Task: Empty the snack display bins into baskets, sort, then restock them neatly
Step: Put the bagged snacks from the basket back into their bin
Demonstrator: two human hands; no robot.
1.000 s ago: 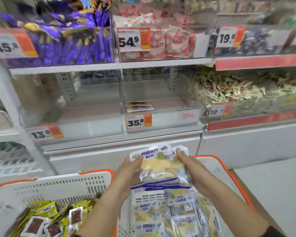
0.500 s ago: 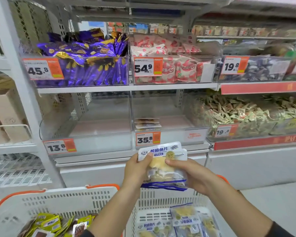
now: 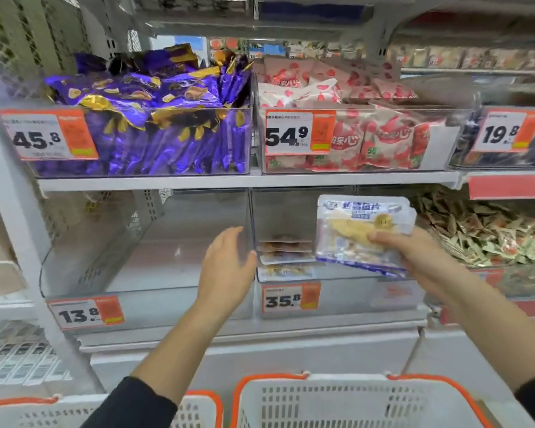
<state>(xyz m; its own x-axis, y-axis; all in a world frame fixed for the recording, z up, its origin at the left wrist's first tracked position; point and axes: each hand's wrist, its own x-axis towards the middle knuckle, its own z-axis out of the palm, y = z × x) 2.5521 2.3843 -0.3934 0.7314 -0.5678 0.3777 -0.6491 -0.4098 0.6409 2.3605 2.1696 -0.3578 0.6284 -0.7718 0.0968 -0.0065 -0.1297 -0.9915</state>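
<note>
My right hand (image 3: 420, 257) grips a stack of clear fish-snack packets (image 3: 362, 230) with blue print, held over the clear bin tagged 35.8 (image 3: 346, 291). A few of the same packets (image 3: 283, 254) lie stacked at that bin's left side. My left hand (image 3: 227, 267) is open with relaxed fingers, in front of the wall between that bin and the bare bin tagged 13.8 (image 3: 142, 288). It holds nothing. The rims of two white baskets with orange edges (image 3: 352, 393) (image 3: 195, 406) show at the bottom; their contents are out of view.
The shelf above holds a bin of purple packets (image 3: 155, 131) and a bin of pink-and-white packets (image 3: 352, 134). A bin of small green-gold wrapped snacks (image 3: 488, 236) stands to the right. White shelf uprights (image 3: 10, 193) run down the left.
Both hands lifted the packet stack from above the right basket up to the shelf. My left hand let go of it and moved left; my right hand carries the stack alone over the 35.8 bin.
</note>
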